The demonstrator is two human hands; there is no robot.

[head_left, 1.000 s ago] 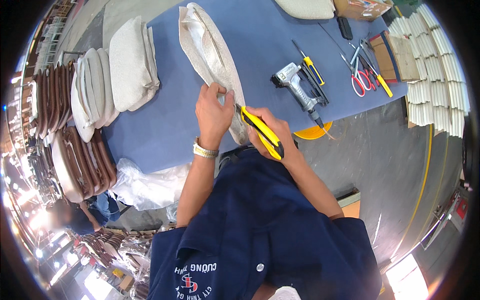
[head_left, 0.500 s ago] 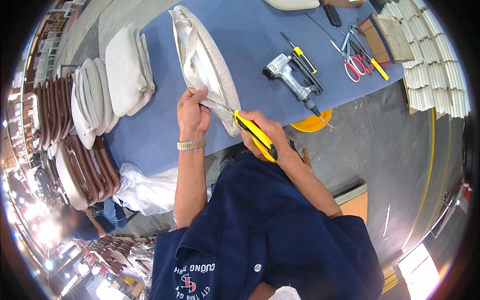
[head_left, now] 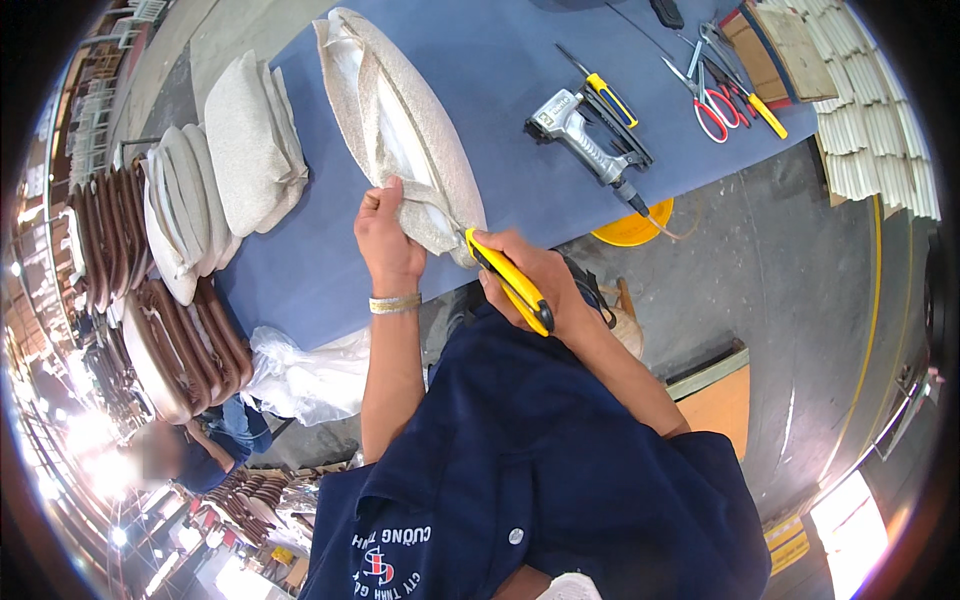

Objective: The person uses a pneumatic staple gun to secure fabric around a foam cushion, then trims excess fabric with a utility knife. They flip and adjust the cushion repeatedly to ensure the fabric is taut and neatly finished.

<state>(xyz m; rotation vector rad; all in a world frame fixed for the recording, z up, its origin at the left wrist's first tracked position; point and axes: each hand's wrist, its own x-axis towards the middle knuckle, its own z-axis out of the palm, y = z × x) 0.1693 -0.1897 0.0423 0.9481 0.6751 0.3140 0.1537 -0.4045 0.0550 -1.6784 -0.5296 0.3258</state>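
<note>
Pinching a largely open cushion point(head_left: 436, 122) over the desk point(head_left: 290, 285) with the left hand point(head_left: 390, 242), while clasping a cutter point(head_left: 512, 285) in the right hand point(head_left: 546, 272) at the near, apparently unfinished end.

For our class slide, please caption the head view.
Right hand holds a yellow knife at a pale cushion; left hand pinches its fabric.

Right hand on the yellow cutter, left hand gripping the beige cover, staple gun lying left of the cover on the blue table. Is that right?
No: the staple gun lies to the right of the beige cover, as the head view shows. The rest stands.
</note>
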